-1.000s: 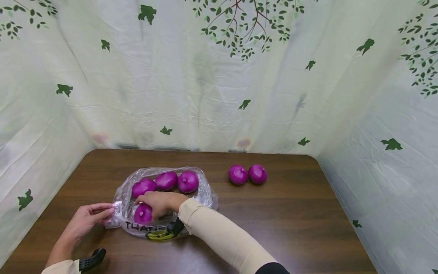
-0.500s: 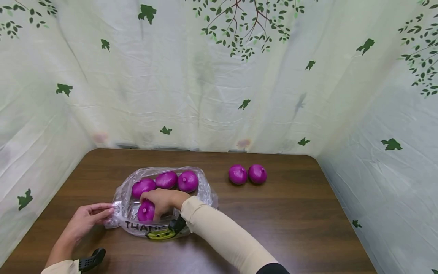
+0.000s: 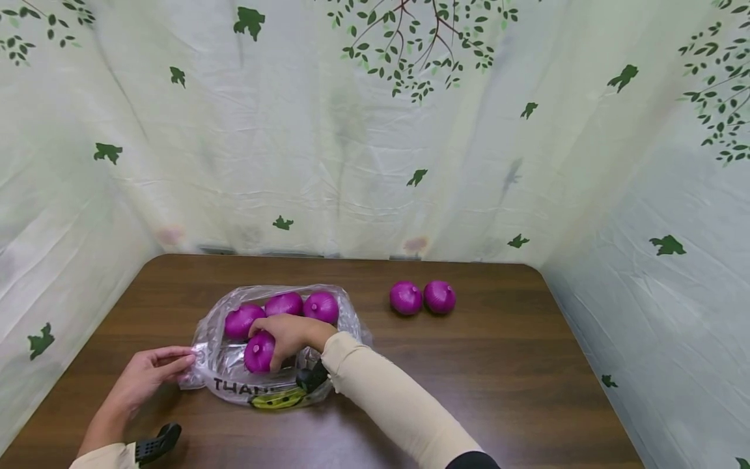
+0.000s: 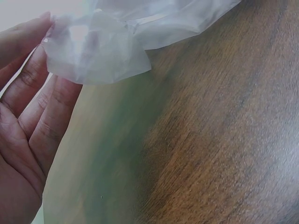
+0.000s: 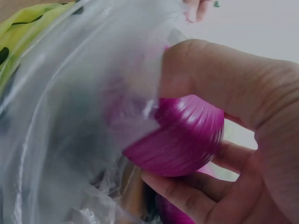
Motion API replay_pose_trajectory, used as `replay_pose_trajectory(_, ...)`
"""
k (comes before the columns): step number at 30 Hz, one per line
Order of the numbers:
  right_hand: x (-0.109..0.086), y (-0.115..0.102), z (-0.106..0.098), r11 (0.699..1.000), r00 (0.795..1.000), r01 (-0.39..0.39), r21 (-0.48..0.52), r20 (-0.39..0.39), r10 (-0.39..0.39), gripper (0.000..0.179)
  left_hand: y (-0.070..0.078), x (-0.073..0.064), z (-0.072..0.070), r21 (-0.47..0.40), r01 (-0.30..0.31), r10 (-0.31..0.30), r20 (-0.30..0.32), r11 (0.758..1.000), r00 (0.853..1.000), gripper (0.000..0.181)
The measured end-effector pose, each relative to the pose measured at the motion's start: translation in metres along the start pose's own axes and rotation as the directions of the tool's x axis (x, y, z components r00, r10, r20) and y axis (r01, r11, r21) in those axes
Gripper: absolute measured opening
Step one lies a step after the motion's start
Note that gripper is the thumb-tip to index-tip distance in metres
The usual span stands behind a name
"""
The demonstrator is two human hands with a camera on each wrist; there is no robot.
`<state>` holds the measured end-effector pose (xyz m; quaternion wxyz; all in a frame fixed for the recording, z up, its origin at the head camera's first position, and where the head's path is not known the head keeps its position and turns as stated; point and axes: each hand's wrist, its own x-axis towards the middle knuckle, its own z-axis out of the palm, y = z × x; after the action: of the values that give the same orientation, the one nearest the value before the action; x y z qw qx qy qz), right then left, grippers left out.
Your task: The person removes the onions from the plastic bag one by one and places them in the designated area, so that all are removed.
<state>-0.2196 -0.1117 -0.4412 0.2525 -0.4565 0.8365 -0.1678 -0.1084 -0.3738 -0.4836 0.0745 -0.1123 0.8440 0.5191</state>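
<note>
A clear plastic bag point(image 3: 225, 358) with dark lettering and a yellow printed patch lies spread on the left part of the table. My left hand point(image 3: 146, 374) pinches its left edge between thumb and fingers; the left wrist view shows the crumpled film at the fingertips. Inside the bag's opening, my right hand point(image 3: 293, 335) grips a purple onion point(image 3: 260, 352), thumb and fingers curled round it in the right wrist view. Behind that hand three more onions sit in the bag: a left one point(image 3: 243, 321), a middle one point(image 3: 284, 303) and a right one point(image 3: 321, 307).
Two further onions, one point(image 3: 405, 298) beside the other point(image 3: 439, 297), stand at the back right of the bag on the brown wooden table point(image 3: 498, 378). A white curtain point(image 3: 363, 143) with leaf prints encloses the table's back and sides.
My right hand has moved a little right and away from me, bringing the gripped onion with it. The left hand keeps its hold on the bag's edge. The other onions stay put.
</note>
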Motion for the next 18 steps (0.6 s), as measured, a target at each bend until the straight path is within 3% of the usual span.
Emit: replay_pose_trajectory(18, -0.026, 0.021, -0.017, 0.998, 0.994, 0.065, 0.026, -0.095, -0.062, 0.07, -0.002, 0.0, -0.002, -0.022, -0.027, 0.027, 0.004, 0.999, 1.0, 0.04)
